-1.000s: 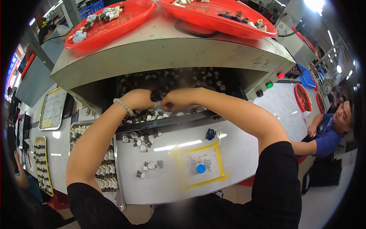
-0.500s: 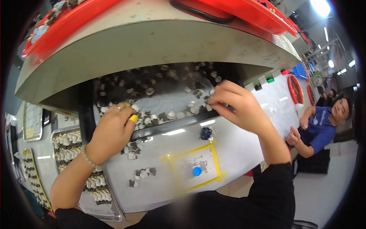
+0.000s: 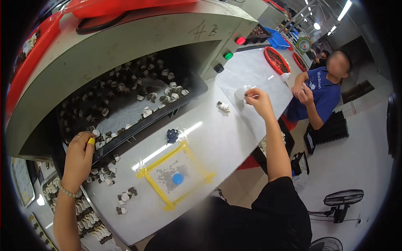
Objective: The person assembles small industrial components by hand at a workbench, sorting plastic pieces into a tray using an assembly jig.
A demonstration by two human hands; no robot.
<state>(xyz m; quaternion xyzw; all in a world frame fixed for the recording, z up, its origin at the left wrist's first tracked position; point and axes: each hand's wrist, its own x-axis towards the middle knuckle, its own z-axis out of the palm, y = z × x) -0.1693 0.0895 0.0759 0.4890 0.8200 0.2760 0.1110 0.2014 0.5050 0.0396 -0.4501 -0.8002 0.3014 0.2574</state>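
My left hand point(image 3: 79, 152), with a yellow cover on one fingertip, is at the near left corner of a black tray point(image 3: 144, 128). Its bent fingers are close together among small white-and-dark parts point(image 3: 99, 145); whatever they hold is hidden. Out to the right, my right hand point(image 3: 260, 103) is pinched over the white table, beside a translucent whitish cup point(image 3: 240, 93). What lies between its fingertips is too small to make out. A few similar parts point(image 3: 223, 107) lie on the table left of that hand. Many more fill the tray, which sits partly inside a pale machine's opening.
A blue cap point(image 3: 178, 178) sits inside a yellow-taped rectangle point(image 3: 161, 193), near a dark blue lump point(image 3: 172, 136). Metal trays with rows of parts point(image 3: 86, 219) stand at left. A person in a blue shirt point(image 3: 320, 94) works at right, near red trays point(image 3: 277, 60).
My right hand has left the black tray and moved right, out over the table beside the cup. My left hand stays at the tray's left end. The view has swung right.
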